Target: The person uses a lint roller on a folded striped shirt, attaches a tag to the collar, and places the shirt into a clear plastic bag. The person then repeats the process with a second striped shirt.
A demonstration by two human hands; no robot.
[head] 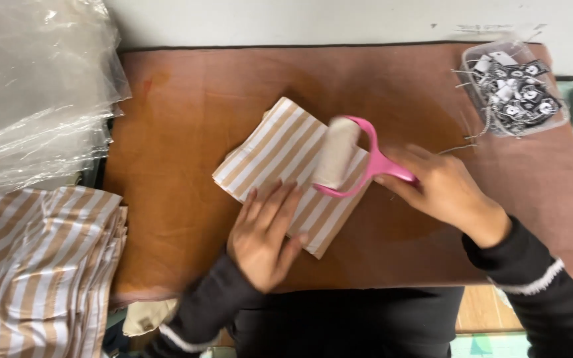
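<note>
Gripping the pink handle of a lint roller (347, 158), the person's right hand (442, 189) is closed around it and works from the right side of the table, with the roller's pale drum lying just left of the knuckles and resting on a folded tan-and-white striped cloth (280, 159). The drum's long axis runs roughly along the stripes, tilted from upper right to lower left. The left hand (265, 232), fingers spread flat and holding nothing, presses on the cloth's near edge, nearer to it than the right. The cloth sits diagonally at the middle of the brown table cover (187, 113), with bare cover on all sides. Farther out lie a stack of matching striped cloths (38, 272) and clear plastic bags (34, 86) at left, and a clear box of tags (513, 89) at upper right.
</note>
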